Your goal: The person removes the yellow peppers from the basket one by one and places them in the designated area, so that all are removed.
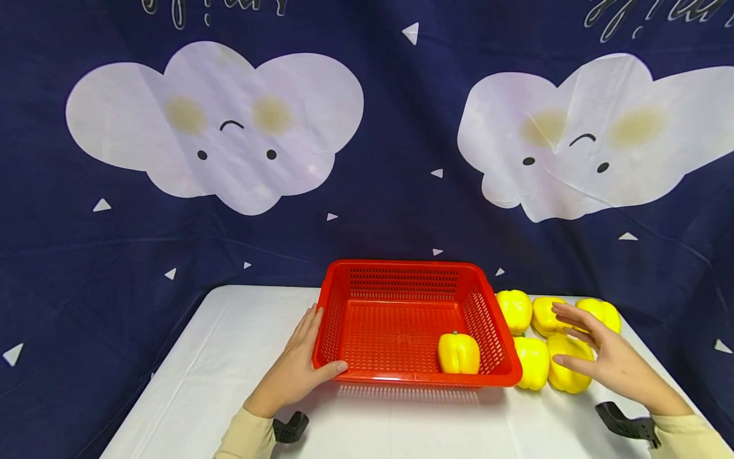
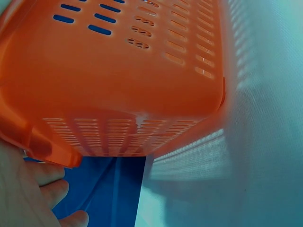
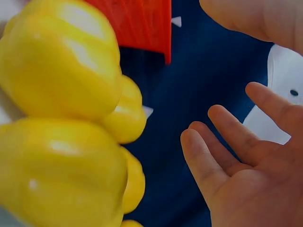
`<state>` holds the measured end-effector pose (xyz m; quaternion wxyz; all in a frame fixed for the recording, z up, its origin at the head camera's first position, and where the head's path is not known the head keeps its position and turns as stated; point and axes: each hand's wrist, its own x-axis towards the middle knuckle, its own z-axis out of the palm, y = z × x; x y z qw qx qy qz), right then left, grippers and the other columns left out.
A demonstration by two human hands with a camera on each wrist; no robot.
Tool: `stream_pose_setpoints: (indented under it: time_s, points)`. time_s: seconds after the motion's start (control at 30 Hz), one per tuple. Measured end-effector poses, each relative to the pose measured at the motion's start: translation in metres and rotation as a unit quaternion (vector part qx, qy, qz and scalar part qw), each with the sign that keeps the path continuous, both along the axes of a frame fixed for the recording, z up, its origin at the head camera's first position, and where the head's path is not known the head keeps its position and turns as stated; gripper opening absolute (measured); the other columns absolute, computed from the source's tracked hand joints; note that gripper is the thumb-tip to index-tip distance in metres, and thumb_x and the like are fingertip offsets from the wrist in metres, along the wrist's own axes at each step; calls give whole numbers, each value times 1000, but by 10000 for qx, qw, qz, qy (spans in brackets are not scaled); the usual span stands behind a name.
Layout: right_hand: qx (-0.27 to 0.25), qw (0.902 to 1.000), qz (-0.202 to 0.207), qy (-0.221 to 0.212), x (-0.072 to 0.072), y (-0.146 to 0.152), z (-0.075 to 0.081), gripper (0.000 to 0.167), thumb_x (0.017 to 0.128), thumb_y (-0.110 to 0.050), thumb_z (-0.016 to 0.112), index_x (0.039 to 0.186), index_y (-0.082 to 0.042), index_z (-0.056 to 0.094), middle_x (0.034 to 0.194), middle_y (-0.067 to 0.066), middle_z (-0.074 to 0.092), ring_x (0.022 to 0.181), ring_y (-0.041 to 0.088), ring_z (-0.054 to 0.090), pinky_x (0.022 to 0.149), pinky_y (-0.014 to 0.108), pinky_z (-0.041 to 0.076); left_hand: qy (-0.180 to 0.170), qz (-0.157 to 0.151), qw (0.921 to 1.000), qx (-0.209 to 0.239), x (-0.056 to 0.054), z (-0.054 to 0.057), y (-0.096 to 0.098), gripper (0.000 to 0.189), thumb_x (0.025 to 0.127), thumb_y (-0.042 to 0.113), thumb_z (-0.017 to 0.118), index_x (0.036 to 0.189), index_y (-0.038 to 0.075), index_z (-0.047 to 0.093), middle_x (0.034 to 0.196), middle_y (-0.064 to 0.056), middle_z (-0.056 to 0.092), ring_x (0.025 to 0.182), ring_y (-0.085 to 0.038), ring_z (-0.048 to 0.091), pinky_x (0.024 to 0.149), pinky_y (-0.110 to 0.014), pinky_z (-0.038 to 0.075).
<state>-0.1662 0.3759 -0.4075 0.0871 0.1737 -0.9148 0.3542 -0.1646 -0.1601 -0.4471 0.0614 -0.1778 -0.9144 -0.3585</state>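
A red plastic basket (image 1: pixel 401 377) with slotted walls stands on the white table. Inside it, near the front right corner, lies a yellow bell pepper (image 1: pixel 459 354). My left hand (image 1: pixel 295 366) rests against the basket's front left corner, thumb along the front rim and straight fingers along the left side. To the basket's right sit several more yellow bell peppers (image 1: pixel 532 364). Above the rightmost of these is my right hand (image 1: pixel 608 357), fingers spread and nothing held. In the right wrist view its fingers (image 3: pixel 239 137) are apart from the peppers (image 3: pixel 61 165).
The white tablecloth (image 1: pixel 189 357) covers the table. Behind it hangs a dark blue cloth (image 1: pixel 401 210) printed with white clouds. Black wrist straps (image 1: pixel 291 428) show at both sleeves.
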Motion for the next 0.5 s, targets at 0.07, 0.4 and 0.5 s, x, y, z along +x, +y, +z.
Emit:
stream_pose_setpoints:
  time_s: [0.07, 0.4, 0.5]
  points:
    - [21, 10000, 35, -50, -1, -6, 4, 84, 79, -9, 85, 150, -5, 40, 142, -2, 47, 114, -21, 42, 83, 14, 51, -11, -5, 10000, 6, 0, 0, 0, 110, 86, 65, 67, 162, 6, 13, 168, -11, 5, 154, -32, 7, 117, -62, 21]
    - [-82, 9985, 516, 177, -10, -40, 21, 78, 81, -10, 84, 147, -5, 43, 138, 19, 53, 115, -17, 46, 90, 5, 41, 33, -19, 10000, 54, 0, 0, 0, 108, 86, 58, 71, 162, 6, 14, 168, -10, 6, 154, -31, 7, 116, -63, 21]
    - [-129, 9976, 659, 165, -14, -48, 24, 78, 82, -10, 84, 148, -7, 43, 138, 17, 53, 116, -15, 47, 91, 5, 41, 8, -12, 10000, 57, 0, 0, 0, 108, 86, 57, 72, 162, 7, 14, 168, -9, 6, 154, -30, 7, 116, -63, 21]
